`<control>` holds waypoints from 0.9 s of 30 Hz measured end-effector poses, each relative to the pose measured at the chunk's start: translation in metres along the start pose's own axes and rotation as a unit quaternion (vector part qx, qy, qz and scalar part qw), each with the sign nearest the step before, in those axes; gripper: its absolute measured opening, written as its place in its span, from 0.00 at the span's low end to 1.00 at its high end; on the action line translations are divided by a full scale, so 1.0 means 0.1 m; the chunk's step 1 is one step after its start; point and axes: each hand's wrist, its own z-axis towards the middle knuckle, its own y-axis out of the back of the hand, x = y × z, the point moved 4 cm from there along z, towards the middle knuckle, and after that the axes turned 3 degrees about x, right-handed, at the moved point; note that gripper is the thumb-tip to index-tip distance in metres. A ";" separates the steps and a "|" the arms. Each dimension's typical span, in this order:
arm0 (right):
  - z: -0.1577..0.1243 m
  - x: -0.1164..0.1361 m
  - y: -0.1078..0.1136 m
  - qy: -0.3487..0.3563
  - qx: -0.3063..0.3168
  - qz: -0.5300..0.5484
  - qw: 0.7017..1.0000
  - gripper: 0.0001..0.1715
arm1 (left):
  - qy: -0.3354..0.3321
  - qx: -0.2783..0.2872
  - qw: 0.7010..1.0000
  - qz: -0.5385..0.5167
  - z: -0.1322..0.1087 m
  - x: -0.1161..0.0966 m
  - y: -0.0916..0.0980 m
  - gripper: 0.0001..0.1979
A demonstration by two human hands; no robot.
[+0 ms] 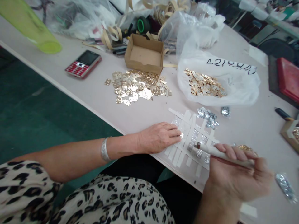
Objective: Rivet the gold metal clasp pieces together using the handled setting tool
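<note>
My left hand point(160, 137) rests at the table's edge, fingers together, its fingertips on a small gold metal plate point(181, 135). Under that plate is a patch of clear plastic held down by white tape strips point(187, 124). My right hand point(240, 174) is closed around a white, stick-shaped tool point(217, 152) with a dark brownish tip, which points left above the taped patch. Whether the tip touches anything I cannot tell. Just behind the patch lies a pile of small silver discs point(207, 117). Some gold pieces point(246, 149) show partly behind my right fingers.
Loose gold plates point(140, 85) lie before a cardboard box point(144, 56). A white plastic bag point(240, 84) holds more gold pieces. A red phone point(84, 63) and a yellow-green container point(35, 28) are at left; a red object point(289, 77) and a silver packet point(286, 188) at right.
</note>
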 end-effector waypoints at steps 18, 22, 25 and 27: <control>0.27 -0.38 -0.41 -0.015 0.139 0.326 0.935 0.26 | 0.008 -0.011 1.000 -0.011 0.00 0.01 0.00 0.13; 0.28 -0.37 -0.43 -0.004 0.152 0.304 0.940 0.25 | 0.009 -0.009 1.000 -0.025 0.01 0.02 0.02 0.12; 0.22 -0.30 -0.48 0.009 0.167 0.261 0.951 0.26 | 0.008 -0.009 0.999 -0.033 0.01 0.02 0.04 0.11; 0.14 -0.22 -0.57 0.026 0.188 0.223 0.956 0.26 | 0.009 -0.005 0.999 -0.039 0.02 0.03 0.05 0.12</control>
